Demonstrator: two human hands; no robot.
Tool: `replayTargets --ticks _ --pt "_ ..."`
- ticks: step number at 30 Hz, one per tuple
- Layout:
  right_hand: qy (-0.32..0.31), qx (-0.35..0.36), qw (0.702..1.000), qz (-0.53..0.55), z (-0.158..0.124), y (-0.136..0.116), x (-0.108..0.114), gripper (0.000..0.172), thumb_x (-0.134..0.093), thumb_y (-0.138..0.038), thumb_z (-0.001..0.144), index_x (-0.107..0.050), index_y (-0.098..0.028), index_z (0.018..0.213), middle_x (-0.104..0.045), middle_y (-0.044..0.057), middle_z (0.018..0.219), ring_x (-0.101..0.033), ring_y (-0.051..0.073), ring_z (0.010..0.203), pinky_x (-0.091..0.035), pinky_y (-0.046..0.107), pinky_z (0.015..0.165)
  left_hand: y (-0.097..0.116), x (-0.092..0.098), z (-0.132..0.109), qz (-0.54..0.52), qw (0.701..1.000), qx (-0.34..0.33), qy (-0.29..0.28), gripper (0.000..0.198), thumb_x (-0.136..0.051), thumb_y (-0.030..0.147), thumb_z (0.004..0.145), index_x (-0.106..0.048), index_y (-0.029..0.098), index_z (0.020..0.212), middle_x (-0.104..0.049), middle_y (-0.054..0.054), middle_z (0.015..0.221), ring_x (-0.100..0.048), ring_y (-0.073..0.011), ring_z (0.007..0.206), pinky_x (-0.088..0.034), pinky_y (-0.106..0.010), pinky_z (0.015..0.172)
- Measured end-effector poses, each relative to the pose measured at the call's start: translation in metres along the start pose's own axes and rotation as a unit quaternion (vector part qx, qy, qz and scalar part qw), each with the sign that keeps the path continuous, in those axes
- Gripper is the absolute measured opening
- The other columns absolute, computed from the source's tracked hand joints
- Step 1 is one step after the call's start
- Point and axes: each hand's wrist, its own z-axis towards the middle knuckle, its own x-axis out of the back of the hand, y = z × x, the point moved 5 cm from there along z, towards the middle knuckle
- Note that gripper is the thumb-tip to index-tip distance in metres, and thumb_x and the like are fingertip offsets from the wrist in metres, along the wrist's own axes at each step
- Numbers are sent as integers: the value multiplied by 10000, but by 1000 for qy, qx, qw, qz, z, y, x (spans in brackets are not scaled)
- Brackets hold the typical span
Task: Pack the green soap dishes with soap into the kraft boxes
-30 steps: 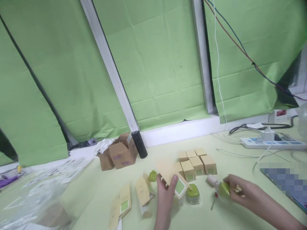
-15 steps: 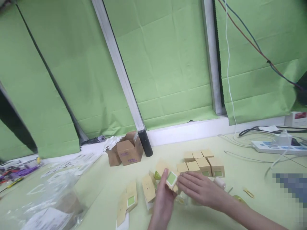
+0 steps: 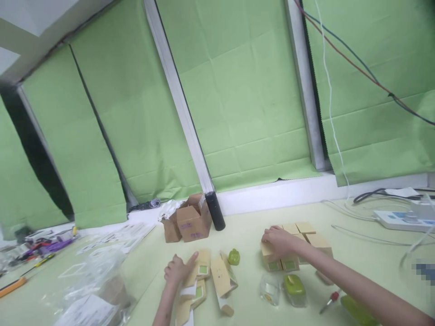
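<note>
My left hand (image 3: 178, 270) is at the left, fingers apart, its thumb against a flattened tan carton (image 3: 203, 258) with a green label. Other partly folded cartons (image 3: 198, 294) lie under and beside it. At the right, my right hand (image 3: 277, 240) grips a small folded tan box (image 3: 268, 260) at the front left of a cluster of similar boxes (image 3: 317, 242). Another open carton (image 3: 220, 274) lies between my hands, beside a small green object (image 3: 234, 256). In front of the cluster are a clear container (image 3: 269, 290) and a green-lidded clear container (image 3: 295, 290).
A brown cardboard box (image 3: 193, 224) and black cylinder (image 3: 215, 210) stand at the back. Plastic bags (image 3: 102, 276) lie at the left. A power strip (image 3: 403, 220) with cables is at the right. A red-tipped tool (image 3: 329, 301) lies near my right forearm.
My hands have moved apart from the labelled box they held together. The right went to the box cluster, the left to the flattened cartons. The view shifted.
</note>
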Motion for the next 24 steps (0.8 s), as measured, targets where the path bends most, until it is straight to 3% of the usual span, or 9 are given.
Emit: replayTargets --ticks 2,5,6,8,9,13,15,18,24 --pt "9 -8 1000 27 -7 -4 7 277 -612 -343 834 -589 -149 1030 -626 52 1020 -608 203 891 -494 394 772 17 -8 -8 -4 999 -50 -12 815 -597 510 623 -397 -3 1223 -412 -332 1297 -285 -461 1274 -192 -627 989" --pt "52 -14 995 80 -27 -19 27 446 -720 -392 685 -566 -178 1046 -624 46 1006 -604 226 880 -505 337 700 61 -32 -50 -50 979 -170 -97 748 -643 470 627 -426 165 1276 -434 -143 1371 -347 -296 1291 -258 -426 1058" --pt "66 -10 993 98 -36 -24 33 481 -727 -400 663 -552 -198 1063 -619 40 1019 -604 222 881 -507 317 686 79 -43 -70 -68 960 -226 -153 794 -698 450 587 -417 234 1298 -424 -76 1396 -369 -255 1284 -296 -360 1049" --pt "94 -1 988 123 -56 -34 44 490 -727 -396 660 -532 -234 1079 -609 24 1026 -602 210 883 -504 302 690 112 -62 -118 -127 878 -354 -295 959 -740 397 581 -263 234 1397 -289 -89 1475 -305 -282 1319 -277 -387 1062" --pt "112 -3 985 127 -66 -37 49 475 -725 -372 668 -526 -240 1079 -604 27 1018 -595 213 882 -499 311 697 122 -67 -135 -142 861 -372 -316 910 -703 392 642 -236 242 1409 -342 -97 1447 -351 -292 1290 -298 -408 1043" --pt "183 -30 976 116 -107 -43 61 225 -670 -298 747 -537 -200 899 -588 56 871 -564 226 794 -467 352 668 138 -75 -170 -150 864 -397 -272 672 -607 321 747 -326 266 1356 -529 -93 1271 -487 -298 1146 -394 -415 922" --pt "160 -5 975 157 -122 -49 62 136 -613 -315 806 -528 -210 786 -582 22 778 -564 181 696 -467 297 610 138 -79 -179 -137 863 -414 -254 519 -597 256 743 -436 250 1236 -566 -90 1165 -533 -285 1065 -435 -392 840" --pt "120 27 973 195 -134 -57 59 123 -458 -263 906 -564 -243 848 -596 -4 772 -586 138 659 -468 238 578 135 -83 -189 -116 852 -454 -235 306 -533 196 770 -469 208 1069 -582 -98 1004 -591 -259 883 -462 -368 698" --pt "189 -43 980 -46 -133 -59 52 240 -488 -122 772 -614 -256 926 -598 48 895 -581 153 533 -418 247 422 134 -80 -201 -110 819 -533 -180 282 -473 129 802 -437 211 1070 -571 -143 1140 -572 -272 1001 -460 -414 817"
